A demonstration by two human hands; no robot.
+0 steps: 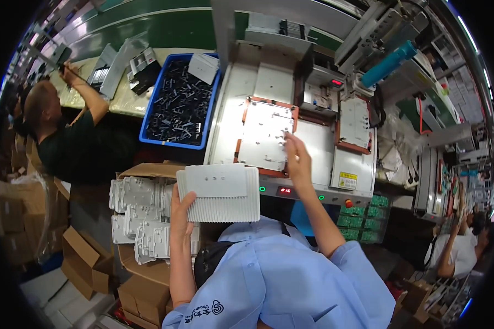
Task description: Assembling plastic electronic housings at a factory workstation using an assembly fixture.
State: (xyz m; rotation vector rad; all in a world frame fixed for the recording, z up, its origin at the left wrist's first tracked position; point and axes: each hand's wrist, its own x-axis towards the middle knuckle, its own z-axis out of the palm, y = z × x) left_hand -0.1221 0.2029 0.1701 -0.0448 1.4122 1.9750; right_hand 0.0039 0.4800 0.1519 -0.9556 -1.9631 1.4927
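Note:
My left hand [182,207] is closed on the left edge of a white finned housing [225,208]. It has a flat raised panel with a few small marks, and I hold it in front of my body. My right hand [299,159] reaches over the right edge of a white fixture plate [263,131]. Its fingertips come together beside the small clips there; whatever they pinch is too small to make out. Several small metal pieces dot the plate, which sits in a copper-coloured frame on the machine bed.
A blue bin [147,123] of small black parts stands left of the machine. White castings fill a carton [126,257] below it. A second fixture [354,123] lies right, under a teal cylinder [389,63]. Green circuit boards [362,219] sit lower right. A co-worker [60,120] works at far left.

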